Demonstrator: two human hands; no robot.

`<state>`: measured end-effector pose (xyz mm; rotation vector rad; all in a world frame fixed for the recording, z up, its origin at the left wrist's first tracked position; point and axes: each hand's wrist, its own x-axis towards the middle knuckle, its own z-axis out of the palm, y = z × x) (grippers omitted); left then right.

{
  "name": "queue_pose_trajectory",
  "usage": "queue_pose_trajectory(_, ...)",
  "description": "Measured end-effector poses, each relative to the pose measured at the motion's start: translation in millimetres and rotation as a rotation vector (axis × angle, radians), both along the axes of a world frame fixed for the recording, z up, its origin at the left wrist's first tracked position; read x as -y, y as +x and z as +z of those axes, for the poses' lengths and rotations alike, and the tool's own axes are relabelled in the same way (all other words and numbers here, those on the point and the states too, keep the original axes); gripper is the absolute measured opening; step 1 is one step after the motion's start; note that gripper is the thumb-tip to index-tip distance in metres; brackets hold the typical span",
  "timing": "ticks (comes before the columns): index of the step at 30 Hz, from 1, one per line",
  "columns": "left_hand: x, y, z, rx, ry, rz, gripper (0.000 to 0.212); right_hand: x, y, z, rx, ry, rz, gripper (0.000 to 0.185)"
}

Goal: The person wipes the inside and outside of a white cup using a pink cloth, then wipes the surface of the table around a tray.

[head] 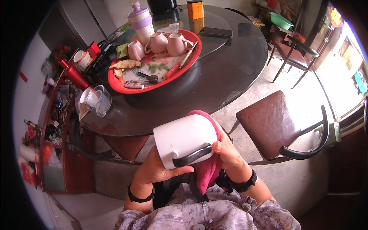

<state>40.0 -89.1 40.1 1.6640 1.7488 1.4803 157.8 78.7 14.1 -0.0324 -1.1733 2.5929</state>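
Between my hands, over my lap, a white cylindrical mug-like vessel [184,136] lies tilted on its side. Its curved black handle [192,155] faces up toward me. My left hand [156,168] supports it from below at the left end, thumb along the lower side. At the other end, my right hand [228,151] presses a dark pink cloth [208,175] against the vessel, with the thumb near the handle. The cloth wraps over the right end and hangs down toward my lap. Whatever is inside the vessel is hidden from view.
Ahead stands a round dark table [227,66] bearing a red-rimmed tray [115,86] with pink mugs [158,42] and small items. Clear plastic cups [99,100] stand near its left edge. A brown chair [267,123] is at right, another seat [126,146] at left.
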Motion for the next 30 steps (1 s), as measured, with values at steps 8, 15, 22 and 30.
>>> queue_pose_trajectory(8,-17,17,10,0.246,0.015,0.069,0.03,-5,-7,-21,-0.006,0.2,-0.391,0.062)
queue_pose_trajectory(15,-21,12,1,0.03,-0.021,0.197,0.026,-2,9,5,-0.18,1.044,-1.062,0.063)
queue_pose_trajectory(22,-24,22,-11,0.073,-0.105,0.169,0.059,21,-8,30,-0.211,1.475,-0.949,0.025)
queue_pose_trajectory(30,-20,25,-17,-0.1,0.112,0.192,0.033,-1,-16,12,0.088,0.924,-0.787,0.013)
